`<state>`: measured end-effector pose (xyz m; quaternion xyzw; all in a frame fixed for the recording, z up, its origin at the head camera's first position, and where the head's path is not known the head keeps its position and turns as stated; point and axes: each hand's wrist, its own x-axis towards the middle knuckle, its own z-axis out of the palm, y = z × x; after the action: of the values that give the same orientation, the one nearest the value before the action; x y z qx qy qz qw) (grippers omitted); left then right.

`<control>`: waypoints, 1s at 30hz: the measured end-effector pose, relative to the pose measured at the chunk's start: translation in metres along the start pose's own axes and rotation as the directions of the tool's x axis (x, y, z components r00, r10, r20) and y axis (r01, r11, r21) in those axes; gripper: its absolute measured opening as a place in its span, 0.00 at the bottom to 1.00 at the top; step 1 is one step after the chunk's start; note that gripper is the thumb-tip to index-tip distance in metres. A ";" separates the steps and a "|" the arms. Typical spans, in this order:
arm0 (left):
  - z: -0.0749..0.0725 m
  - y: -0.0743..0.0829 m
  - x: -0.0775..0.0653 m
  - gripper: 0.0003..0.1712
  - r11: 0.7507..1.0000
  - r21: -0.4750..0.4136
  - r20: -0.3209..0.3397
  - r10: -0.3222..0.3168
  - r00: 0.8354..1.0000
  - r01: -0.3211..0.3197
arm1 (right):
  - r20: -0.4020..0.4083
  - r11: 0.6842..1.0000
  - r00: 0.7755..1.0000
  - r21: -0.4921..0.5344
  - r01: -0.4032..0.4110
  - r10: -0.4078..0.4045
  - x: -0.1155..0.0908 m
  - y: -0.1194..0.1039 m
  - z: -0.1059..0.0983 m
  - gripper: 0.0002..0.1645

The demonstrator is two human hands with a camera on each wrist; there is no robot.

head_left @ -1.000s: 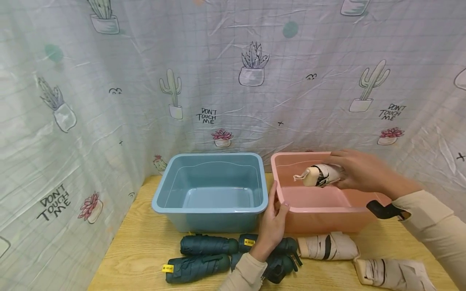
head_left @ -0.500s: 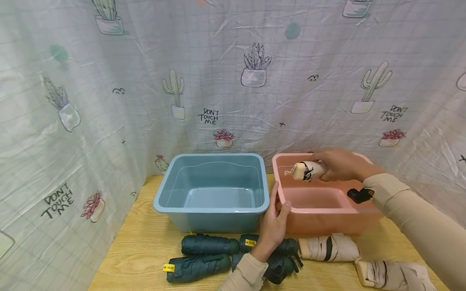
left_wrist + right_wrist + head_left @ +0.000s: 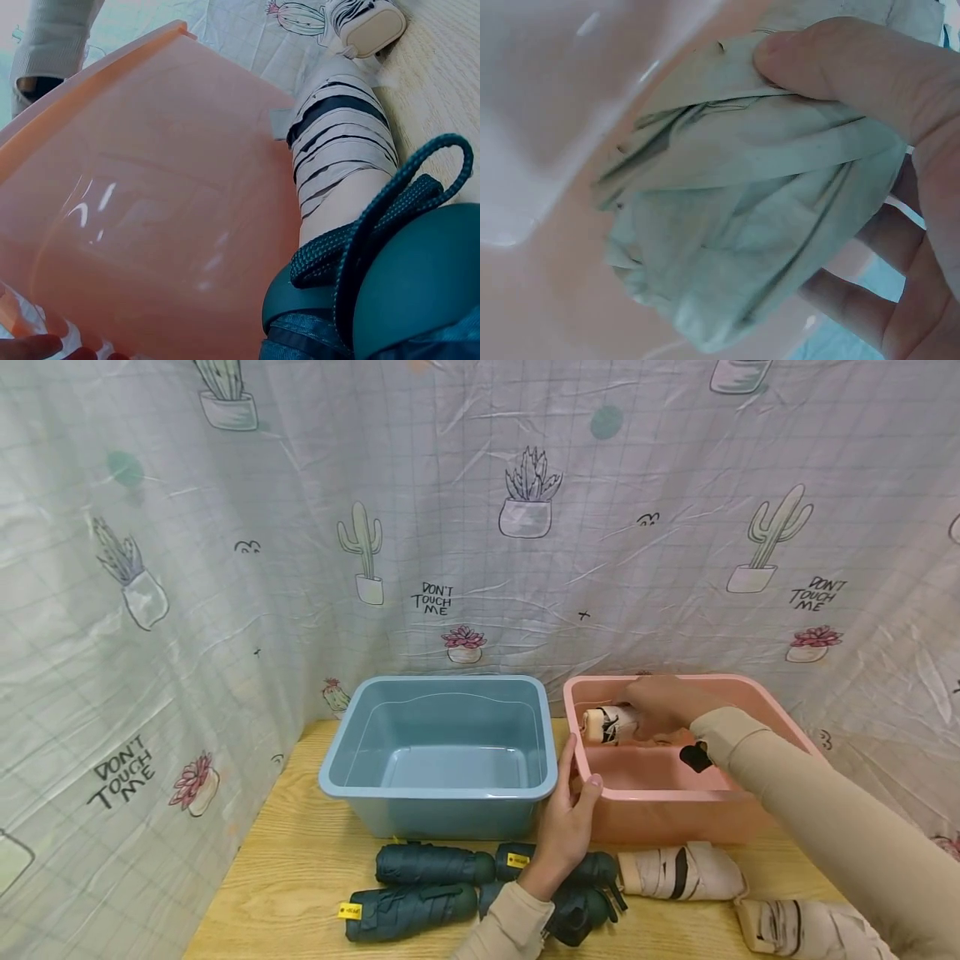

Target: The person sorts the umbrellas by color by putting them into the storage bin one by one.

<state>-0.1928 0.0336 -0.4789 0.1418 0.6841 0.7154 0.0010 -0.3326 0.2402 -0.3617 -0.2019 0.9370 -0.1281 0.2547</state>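
Inside the pink bin point(image 3: 675, 795), toward its left wall, the right hand point(image 3: 662, 706) curls its thumb and fingers round a folded cream umbrella point(image 3: 609, 725); whether it touches the floor of the bin I cannot tell. The left hand point(image 3: 566, 831) lies spread at the bin's near-left corner, thumb by the front rim. Just left stands a blue bin point(image 3: 438, 794). Before the bins, four dark green umbrellas point(image 3: 408, 912) and two more cream umbrellas point(image 3: 684, 872) lie on the counter point(image 3: 266, 868). A cactus-print curtain point(image 3: 465, 485) hangs behind.
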 end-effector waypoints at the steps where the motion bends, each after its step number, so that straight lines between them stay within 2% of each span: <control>1: 0.000 0.000 0.000 0.37 1.000 -0.002 0.001 0.001 1.000 -0.001 | -0.025 0.991 0.999 -0.126 0.040 -0.044 0.003 0.000 0.001 0.05; 2: 0.000 0.000 0.000 0.37 1.000 -0.004 0.001 0.003 1.000 -0.003 | -0.028 0.985 0.998 -0.161 0.058 -0.063 0.007 -0.001 0.003 0.06; 3: 0.000 0.000 0.000 0.37 1.000 -0.003 0.000 0.004 1.000 -0.004 | -0.106 0.965 0.988 -0.248 0.081 -0.111 0.010 -0.001 0.004 0.12; 5: 0.000 0.000 0.001 0.37 1.000 -0.002 -0.004 0.006 1.000 -0.006 | -0.156 0.936 0.972 -0.333 0.114 -0.174 0.015 -0.001 0.008 0.17; 8: 0.000 -0.001 0.000 0.37 1.000 0.005 -0.007 0.006 1.000 -0.006 | -0.166 0.929 0.973 -0.358 0.091 -0.160 0.020 -0.001 0.015 0.24; 14: 0.001 -0.001 0.000 0.36 1.000 0.010 -0.006 0.005 1.000 -0.005 | -0.177 0.874 0.966 -0.478 0.084 -0.190 0.024 0.004 0.025 0.14; 16: 0.002 0.000 0.000 0.36 1.000 0.004 -0.004 0.005 1.000 -0.005 | -0.183 0.878 0.963 -0.470 0.093 -0.199 0.025 0.007 0.027 0.15; 19: 0.002 0.000 0.000 0.37 1.000 -0.002 0.001 0.006 1.000 -0.006 | -0.193 0.908 0.965 -0.411 0.086 -0.179 0.027 0.009 0.028 0.20; 21: 0.002 0.000 0.001 0.37 1.000 -0.001 0.005 0.006 1.000 -0.006 | -0.191 0.914 0.966 -0.397 0.085 -0.173 0.030 0.012 0.029 0.21; 24: 0.002 0.000 0.001 0.37 1.000 0.007 0.008 0.009 1.000 -0.009 | -0.182 0.913 0.967 -0.397 0.094 -0.179 0.034 0.014 0.029 0.18; 28: 0.001 0.000 0.001 0.37 1.000 0.012 0.008 0.015 1.000 -0.015 | -0.198 0.910 0.954 -0.394 0.132 -0.224 0.036 0.014 0.027 0.05; 30: 0.001 0.000 0.001 0.37 1.000 0.009 0.008 0.018 1.000 -0.018 | -0.212 0.916 0.948 -0.374 0.147 -0.239 0.035 0.012 0.024 0.09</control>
<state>-0.1931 0.0342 -0.4787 0.1506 0.6862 0.7116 -0.0034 -0.3515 0.2323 -0.4013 -0.3185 0.9446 -0.0071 0.0787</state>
